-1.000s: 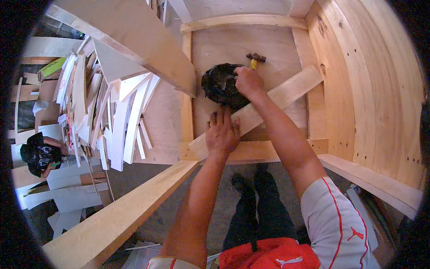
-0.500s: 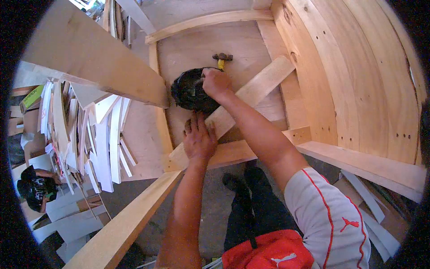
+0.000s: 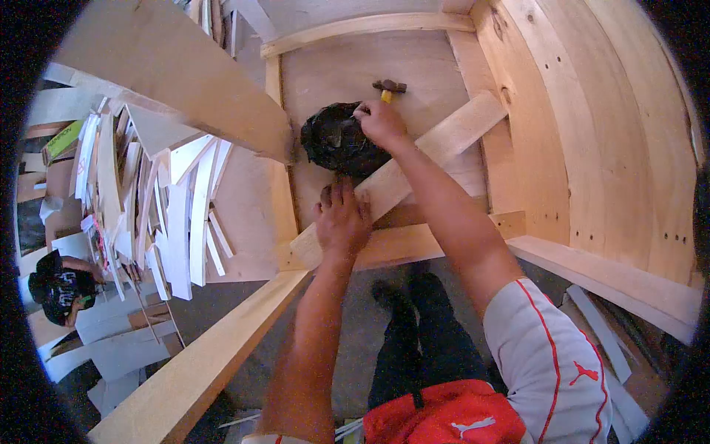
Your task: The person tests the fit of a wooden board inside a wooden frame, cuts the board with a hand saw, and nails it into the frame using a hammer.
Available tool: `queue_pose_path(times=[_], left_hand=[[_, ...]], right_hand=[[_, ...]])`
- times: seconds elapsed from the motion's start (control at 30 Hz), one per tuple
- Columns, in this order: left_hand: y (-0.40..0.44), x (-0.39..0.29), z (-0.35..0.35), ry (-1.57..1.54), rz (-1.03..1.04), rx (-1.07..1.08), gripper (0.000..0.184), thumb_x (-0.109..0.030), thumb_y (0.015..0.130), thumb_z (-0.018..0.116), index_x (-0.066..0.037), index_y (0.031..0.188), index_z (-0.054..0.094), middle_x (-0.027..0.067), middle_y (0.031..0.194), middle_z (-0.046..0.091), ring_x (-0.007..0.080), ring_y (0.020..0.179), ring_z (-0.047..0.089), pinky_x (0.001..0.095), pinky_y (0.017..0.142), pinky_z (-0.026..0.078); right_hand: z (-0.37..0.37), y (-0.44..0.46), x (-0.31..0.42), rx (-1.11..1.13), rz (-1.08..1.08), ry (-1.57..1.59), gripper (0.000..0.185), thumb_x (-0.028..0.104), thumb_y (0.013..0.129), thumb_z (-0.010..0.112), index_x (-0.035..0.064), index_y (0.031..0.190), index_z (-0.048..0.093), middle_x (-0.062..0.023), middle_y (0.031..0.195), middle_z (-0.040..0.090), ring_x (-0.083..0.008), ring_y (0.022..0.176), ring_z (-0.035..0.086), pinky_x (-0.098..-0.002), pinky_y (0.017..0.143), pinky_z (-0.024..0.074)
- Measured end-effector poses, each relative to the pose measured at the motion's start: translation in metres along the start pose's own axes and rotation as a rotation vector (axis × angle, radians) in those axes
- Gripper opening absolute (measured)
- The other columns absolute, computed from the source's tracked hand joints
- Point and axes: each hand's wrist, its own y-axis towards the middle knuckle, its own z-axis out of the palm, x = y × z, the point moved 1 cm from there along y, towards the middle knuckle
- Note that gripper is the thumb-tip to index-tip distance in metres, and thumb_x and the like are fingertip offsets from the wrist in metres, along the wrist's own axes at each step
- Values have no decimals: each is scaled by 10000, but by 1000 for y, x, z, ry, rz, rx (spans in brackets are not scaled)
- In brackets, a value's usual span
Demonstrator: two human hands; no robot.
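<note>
A black plastic bag sits on the plywood panel, against a diagonal wooden board. My right hand is closed at the bag's right edge, its fingers pinched together; what they hold is too small to name. Resting on the lower part of the board, my left hand has its fingers spread, the tips near the bag's lower edge. Just above my right hand lies a hammer with a yellow handle, partly hidden by that hand.
Wooden frame beams surround the panel, and a plank wall rises at the right. Scrap boards are piled at the left. Another person in dark clothing is at the far left.
The view has shifted left and partly back. My right hand has stayed closed at the bag's edge, and my left hand remains on the board.
</note>
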Motion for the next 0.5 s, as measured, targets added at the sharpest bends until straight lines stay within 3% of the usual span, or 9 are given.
queue_pose_path(times=[0.27,0.37,0.5], left_hand=[[-3,-4,-2,-10,33,-167,550,-400,1003,499,-20,1398,549,177,1469,542,380,1297,521,515,1039,444],[-3,-5,-4,-20,31,-176,541,-400,1008,493,-26,1394,555,180,1466,544,382,1291,525,519,1033,449],[-1,-6,-8,-21,24,-153,539,-402,1008,494,-39,1403,547,187,1474,533,387,1289,524,533,1041,445]], right_hand=[[10,20,-24,48,-49,110,272,316,923,697,80,1045,755,-162,963,753,-322,949,716,-436,845,535],[-4,11,-16,95,-108,97,289,335,924,678,91,1055,759,-180,1127,723,-393,1108,662,-483,978,514],[-15,-3,4,83,-59,-29,288,335,927,668,88,1049,754,-181,1071,730,-388,1061,676,-483,938,526]])
